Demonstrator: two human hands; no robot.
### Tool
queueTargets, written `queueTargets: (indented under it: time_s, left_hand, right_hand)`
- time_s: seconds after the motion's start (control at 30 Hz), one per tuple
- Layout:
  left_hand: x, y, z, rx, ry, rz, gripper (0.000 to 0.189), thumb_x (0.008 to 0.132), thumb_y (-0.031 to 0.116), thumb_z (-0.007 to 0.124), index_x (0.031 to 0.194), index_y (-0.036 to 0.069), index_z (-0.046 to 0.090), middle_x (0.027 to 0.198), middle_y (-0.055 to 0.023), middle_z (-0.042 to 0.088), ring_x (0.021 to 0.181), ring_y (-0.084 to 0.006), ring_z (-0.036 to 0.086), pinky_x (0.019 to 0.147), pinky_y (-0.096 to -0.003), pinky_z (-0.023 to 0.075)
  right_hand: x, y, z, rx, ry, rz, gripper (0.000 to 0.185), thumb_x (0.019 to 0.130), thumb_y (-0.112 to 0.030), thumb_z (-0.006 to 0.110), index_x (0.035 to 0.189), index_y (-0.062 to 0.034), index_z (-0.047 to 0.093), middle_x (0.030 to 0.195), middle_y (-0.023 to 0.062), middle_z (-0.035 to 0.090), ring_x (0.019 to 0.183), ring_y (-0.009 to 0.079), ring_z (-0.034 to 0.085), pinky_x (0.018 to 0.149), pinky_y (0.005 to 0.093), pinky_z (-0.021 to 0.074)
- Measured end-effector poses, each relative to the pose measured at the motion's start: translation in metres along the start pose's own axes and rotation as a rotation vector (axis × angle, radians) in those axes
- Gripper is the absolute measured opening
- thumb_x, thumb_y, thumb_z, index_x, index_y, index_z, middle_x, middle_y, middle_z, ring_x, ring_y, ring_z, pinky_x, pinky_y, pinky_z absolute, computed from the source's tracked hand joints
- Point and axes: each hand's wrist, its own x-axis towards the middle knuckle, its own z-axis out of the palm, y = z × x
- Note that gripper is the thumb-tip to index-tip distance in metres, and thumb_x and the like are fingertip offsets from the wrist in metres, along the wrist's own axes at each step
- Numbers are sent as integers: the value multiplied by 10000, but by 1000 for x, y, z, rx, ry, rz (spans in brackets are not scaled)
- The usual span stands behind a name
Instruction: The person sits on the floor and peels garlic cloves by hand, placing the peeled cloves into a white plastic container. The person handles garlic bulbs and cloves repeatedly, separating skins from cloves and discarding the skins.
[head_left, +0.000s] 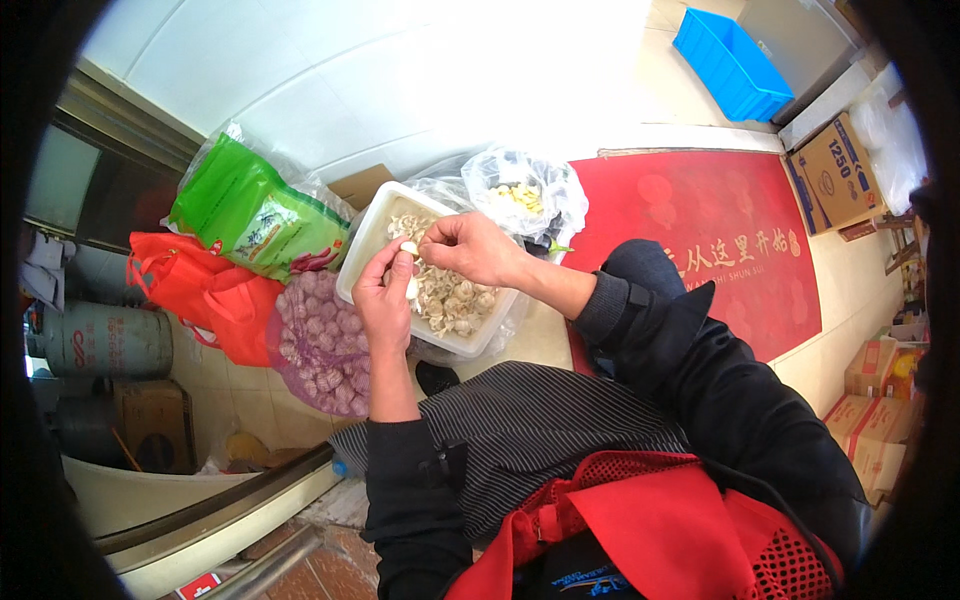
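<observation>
My left hand (384, 292) holds a garlic clove (409, 247) upright between thumb and fingers, and a second pale clove (412, 289) shows below its thumb. At the first clove, the fingertips of my right hand (466, 247) are pinched together; whether they grip a bit of skin is too small to tell. Both hands are over a white plastic tub (472, 346) of garlic bulbs (465, 304) and loose papery skins. Just beyond it, peeled cloves (517, 196) lie in a clear plastic bag (487, 169).
A purple mesh sack of garlic (322, 341) leans left of the tub, near a red bag (206, 296) and a green plastic package (259, 214). To the right lies a red doormat (697, 247) with writing. Farther off are a blue crate (731, 64), a cardboard box (836, 176) and a gas cylinder (112, 341).
</observation>
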Motion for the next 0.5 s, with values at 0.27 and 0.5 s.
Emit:
queueTargets:
  time_s: [0.27,0.5]
  left_hand:
    - [0,-3,0,-60,-37,36,244,939,109,653,1131,-41,653,1007,-47,673,870,-90,597,775,-228,485]
    - [-5,2,5,-165,-50,21,225,942,82,635,1125,-48,646,1039,-58,668,888,-105,610,804,-229,484]
  right_hand:
    - [-1,3,4,-532,238,-669,131,761,-162,694,805,-39,681,760,138,664,705,337,643,641,410,528]
    - [0,8,12,-595,348,-782,111,720,-109,691,701,-63,592,682,107,617,666,327,628,579,426,516]
